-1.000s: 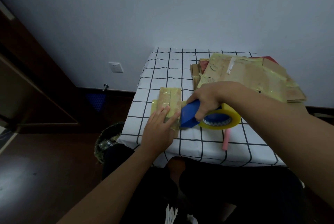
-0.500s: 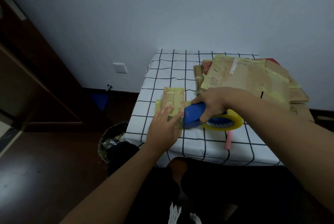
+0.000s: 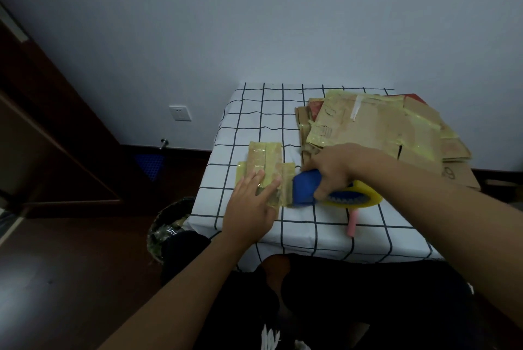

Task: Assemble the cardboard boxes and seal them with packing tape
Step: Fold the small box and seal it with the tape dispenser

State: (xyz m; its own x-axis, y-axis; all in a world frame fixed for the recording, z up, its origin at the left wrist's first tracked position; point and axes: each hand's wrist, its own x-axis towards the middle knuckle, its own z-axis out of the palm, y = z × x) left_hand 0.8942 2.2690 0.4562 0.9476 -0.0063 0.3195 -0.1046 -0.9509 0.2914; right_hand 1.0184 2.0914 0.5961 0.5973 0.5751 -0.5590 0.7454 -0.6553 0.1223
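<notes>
So far left of the table (image 3: 283, 129) there's a wall socket (image 3: 180, 113), and a bin (image 3: 167, 225) sits on the floor right by the table's near left corner. On the table's left part lies a small taped cardboard box (image 3: 264, 163), with the left hand (image 3: 252, 202) flat on it, fingers straight. Just right of the box, the right hand (image 3: 331, 168) is wrapped around a blue tape dispenser (image 3: 305, 187) with a yellow roll. A flattened cardboard stack (image 3: 376, 126) fills the table's far right.
</notes>
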